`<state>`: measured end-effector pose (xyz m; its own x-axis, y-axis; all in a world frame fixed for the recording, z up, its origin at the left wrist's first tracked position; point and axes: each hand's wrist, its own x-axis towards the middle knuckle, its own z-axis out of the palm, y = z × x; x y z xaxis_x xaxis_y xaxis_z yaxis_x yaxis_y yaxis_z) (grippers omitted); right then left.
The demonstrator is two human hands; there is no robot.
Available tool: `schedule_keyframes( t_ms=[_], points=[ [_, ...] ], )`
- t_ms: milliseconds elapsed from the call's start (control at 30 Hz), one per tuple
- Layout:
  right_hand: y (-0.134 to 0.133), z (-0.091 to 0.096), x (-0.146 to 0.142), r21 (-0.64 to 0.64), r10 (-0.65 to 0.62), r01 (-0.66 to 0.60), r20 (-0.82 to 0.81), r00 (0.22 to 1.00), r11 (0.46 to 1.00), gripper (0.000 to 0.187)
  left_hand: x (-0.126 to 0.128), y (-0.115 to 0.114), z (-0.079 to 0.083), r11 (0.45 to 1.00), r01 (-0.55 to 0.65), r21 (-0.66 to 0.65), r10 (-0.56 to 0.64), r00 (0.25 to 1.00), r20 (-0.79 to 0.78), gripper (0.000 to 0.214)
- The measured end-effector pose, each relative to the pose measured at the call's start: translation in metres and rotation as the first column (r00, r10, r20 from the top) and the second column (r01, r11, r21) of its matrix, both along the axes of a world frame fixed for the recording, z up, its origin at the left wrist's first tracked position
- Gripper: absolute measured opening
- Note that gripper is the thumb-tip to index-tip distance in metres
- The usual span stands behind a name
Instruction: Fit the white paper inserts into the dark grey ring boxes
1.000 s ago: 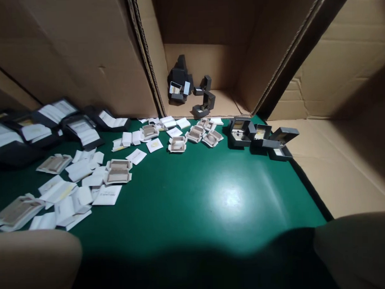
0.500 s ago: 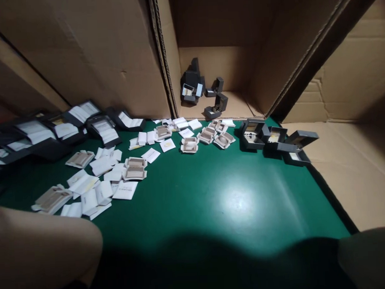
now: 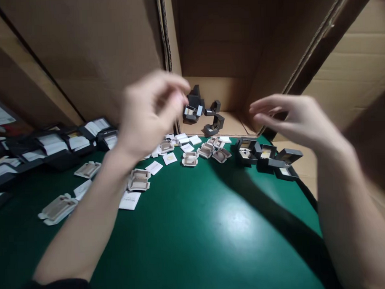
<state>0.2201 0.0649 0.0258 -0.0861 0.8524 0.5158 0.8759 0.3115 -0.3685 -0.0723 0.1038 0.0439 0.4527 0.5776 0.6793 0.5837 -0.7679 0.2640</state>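
Note:
My left hand is raised over the left middle of the table, blurred by motion. Its fingers curve loosely, with the thumb apart from them and nothing visible in between. Behind its fingertips are small black jewellery-type boxes inside a cardboard carton. Opposite, my right hand hovers with fingers stretched toward the left and the thumb apart, holding nothing visible. Below it stand open black boxes with pale inserts, including one with a raised lid. Neither hand appears to touch anything.
Unfolded small cartons and white leaflets lie scattered across the green tabletop. At left, several open black boxes with white papers stand in rows. The large cardboard carton opens toward me at the back.
Both hands have risen into view over the table; before, only parts of the arms showed at the lower edges. The view has shifted slightly, and the boxes appear lower.

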Motion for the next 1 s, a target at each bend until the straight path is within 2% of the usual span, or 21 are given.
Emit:
schedule_keyframes(
  t_ms=[33, 67, 100, 167, 233, 300, 400, 467, 567, 667, 800, 933, 1000],
  points=[
    [0.011, -0.011, 0.004, -0.076, -0.023, 0.028, 0.059, 0.998, 0.997, 0.025, 0.004, 0.003, -0.01, 0.997, 0.004, -0.083, -0.018, 0.986, -0.166, 0.029],
    [0.023, -0.023, 0.009, -0.145, -0.032, 0.056, 0.163, 0.986, 0.988, 0.027, 0.008, 0.007, -0.022, 0.982, -0.023, -0.188, -0.046, 0.933, -0.357, 0.029],
    [0.035, -0.035, 0.014, -0.214, -0.039, 0.095, 0.254, 0.967, 0.972, 0.03, 0.011, 0.011, -0.035, 0.969, -0.053, -0.242, -0.07, 0.88, -0.471, 0.03],
    [0.055, -0.056, 0.026, -0.335, -0.019, 0.15, 0.364, 0.931, 0.93, 0.035, 0.015, 0.019, -0.061, 0.948, -0.108, -0.301, -0.094, 0.807, -0.584, 0.041],
    [0.066, -0.07, 0.035, -0.401, 0.013, 0.176, 0.428, 0.904, 0.899, 0.033, 0.014, 0.022, -0.085, 0.945, -0.143, -0.293, -0.071, 0.788, -0.612, 0.053],
    [0.071, -0.076, 0.039, -0.417, 0.052, 0.153, 0.441, 0.896, 0.896, 0.027, 0.009, 0.02, -0.107, 0.945, -0.153, -0.289, -0.045, 0.815, -0.577, 0.062],
    [0.071, -0.075, 0.038, -0.416, 0.081, 0.116, 0.428, 0.9, 0.902, 0.023, 0.0, 0.013, -0.135, 0.946, -0.151, -0.287, -0.011, 0.869, -0.494, 0.065],
    [0.07, -0.072, 0.038, -0.418, 0.091, 0.104, 0.422, 0.902, 0.903, 0.022, -0.006, 0.009, -0.149, 0.941, -0.147, -0.304, 0.001, 0.901, -0.435, 0.059],
    [0.064, -0.063, 0.038, -0.405, 0.073, 0.116, 0.422, 0.904, 0.907, 0.023, -0.01, 0.008, -0.159, 0.937, -0.128, -0.325, 0.008, 0.938, -0.345, 0.055],
    [0.052, -0.048, 0.033, -0.373, 0.042, 0.126, 0.41, 0.911, 0.919, 0.024, -0.01, 0.008, -0.159, 0.949, -0.068, -0.308, -0.031, 0.952, -0.305, 0.056],
    [0.031, -0.029, 0.012, -0.376, 0.123, 0.004, 0.314, 0.942, 0.927, 0.027, -0.01, 0.006, -0.157, 0.938, -0.017, -0.346, -0.073, 0.966, -0.248, 0.058],
    [0.02, -0.028, -0.016, -0.489, 0.326, -0.173, 0.247, 0.912, 0.855, 0.031, -0.01, 0.002, -0.153, 0.915, 0.029, -0.403, -0.12, 0.972, -0.202, 0.055],
    [0.019, -0.032, -0.026, -0.53, 0.389, -0.219, 0.233, 0.891, 0.819, 0.029, -0.009, 0.0, -0.15, 0.905, 0.055, -0.422, -0.146, 0.972, -0.185, 0.052]
  ],
)
